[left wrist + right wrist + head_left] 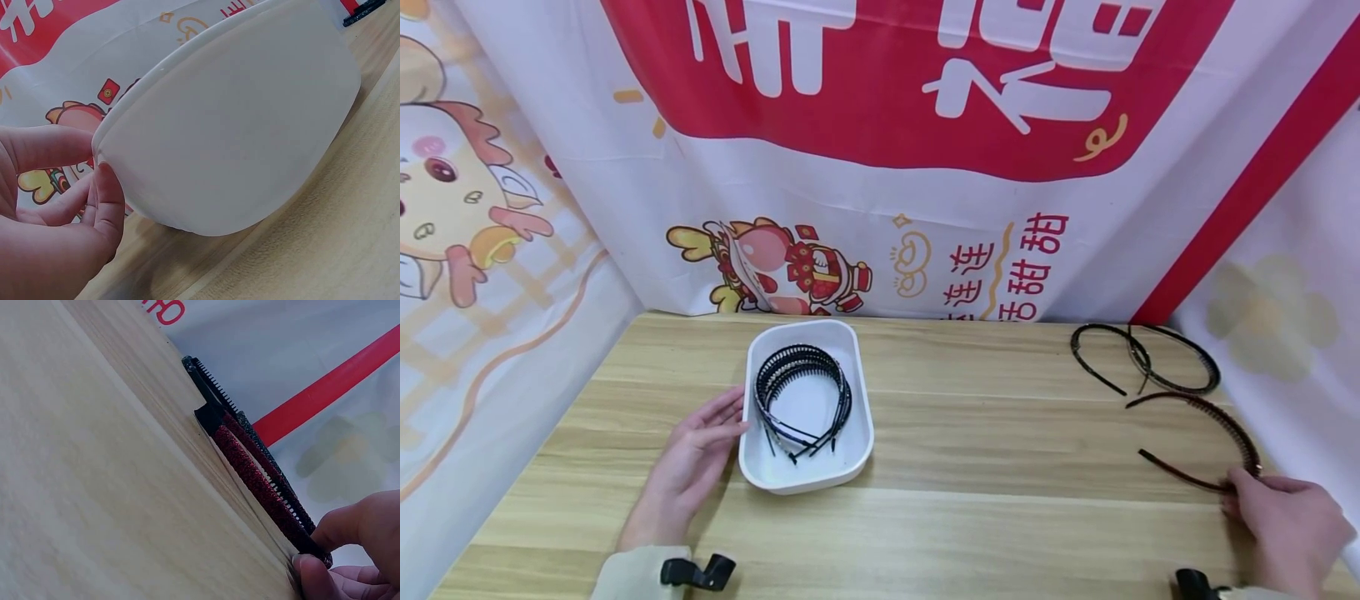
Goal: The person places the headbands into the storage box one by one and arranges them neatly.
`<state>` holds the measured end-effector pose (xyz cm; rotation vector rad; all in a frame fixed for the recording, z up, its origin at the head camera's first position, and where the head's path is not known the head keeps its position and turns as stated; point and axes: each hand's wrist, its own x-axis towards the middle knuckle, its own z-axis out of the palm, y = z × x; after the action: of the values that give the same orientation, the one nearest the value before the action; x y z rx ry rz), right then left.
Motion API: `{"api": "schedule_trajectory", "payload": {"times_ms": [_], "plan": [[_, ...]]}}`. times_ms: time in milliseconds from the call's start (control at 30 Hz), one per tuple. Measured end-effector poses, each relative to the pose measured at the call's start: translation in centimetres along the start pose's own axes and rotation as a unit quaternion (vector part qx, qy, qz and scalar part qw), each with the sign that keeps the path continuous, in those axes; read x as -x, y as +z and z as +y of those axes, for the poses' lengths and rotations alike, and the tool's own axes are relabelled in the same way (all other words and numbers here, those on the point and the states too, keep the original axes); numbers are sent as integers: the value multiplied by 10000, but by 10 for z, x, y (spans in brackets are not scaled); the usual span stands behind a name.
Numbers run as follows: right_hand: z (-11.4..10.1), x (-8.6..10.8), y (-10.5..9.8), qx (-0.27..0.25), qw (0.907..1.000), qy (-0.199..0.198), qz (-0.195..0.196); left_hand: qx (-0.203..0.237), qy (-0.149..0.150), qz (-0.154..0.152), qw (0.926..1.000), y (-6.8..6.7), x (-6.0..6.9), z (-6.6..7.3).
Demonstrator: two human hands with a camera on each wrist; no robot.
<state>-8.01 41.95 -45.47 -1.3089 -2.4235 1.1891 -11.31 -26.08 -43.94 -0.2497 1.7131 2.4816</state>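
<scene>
Right hand point(1288, 525): at the table's right edge, thumb and fingertips pinching a dark-red glittered headband point(256, 478) with comb teeth along its inner side. The grip sits low on the bend, where the curve turns into the near arm. Whether the band clears the wooden table point(1000, 467) at the grip cannot be told.

Key relation: the headband extends leftward and away from the pinching fingers. Its two free ends point left, with the gap between them facing the white plastic bin point(806, 482); its long axis runs roughly left to right, slanting a little. The bin stands well apart, left of the headband across bare tabletop, its own long axis running front to back. The right hand is nearer the headband, the left nearer the bin.

Left hand point(696, 458): beside the bin's left side, fingers loosely extended, fingertips and thumb touching it at the outside of the wall and lip; no finger is seen inside.

Bin contents: a nested stack of black toothed headbands point(801, 354), crowns toward the back, free ends crossing toward the front.

Beyond the held headband, near its far end: a thin black headband point(1075, 348) and a wider dark headband point(1213, 375), overlapping each other close to the printed cloth point(880, 242) at the back.
</scene>
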Motion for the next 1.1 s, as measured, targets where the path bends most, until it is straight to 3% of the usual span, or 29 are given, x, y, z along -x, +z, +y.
{"api": "schedule_trajectory", "payload": {"times_ms": [133, 200, 267, 433, 567, 967, 1100], "plan": [[0, -2, 0, -562, 9980, 263, -78, 29, 25, -28, 10000, 0, 0, 0], [-1, -3, 0, -1085, 9926, 519, -174, 42, 29, -38, 10000, 0, 0, 0], [-2, -4, -1, -1803, 9801, 784, -270, 55, 23, -37, 10000, 0, 0, 0], [-5, -4, -1, -3305, 9341, 1317, -303, 74, 4, -21, 10000, 0, 0, 0], [-7, -4, -3, -3780, 9135, 1480, -286, 83, 20, -30, 10000, -1, 0, -1], [-13, -7, -5, -4375, 8831, 1650, -393, 97, 58, -88, 9999, -2, 0, -1], [-14, -6, -6, -4787, 8635, 1504, -513, 74, 20, -56, 10000, -1, 0, -1]]}}
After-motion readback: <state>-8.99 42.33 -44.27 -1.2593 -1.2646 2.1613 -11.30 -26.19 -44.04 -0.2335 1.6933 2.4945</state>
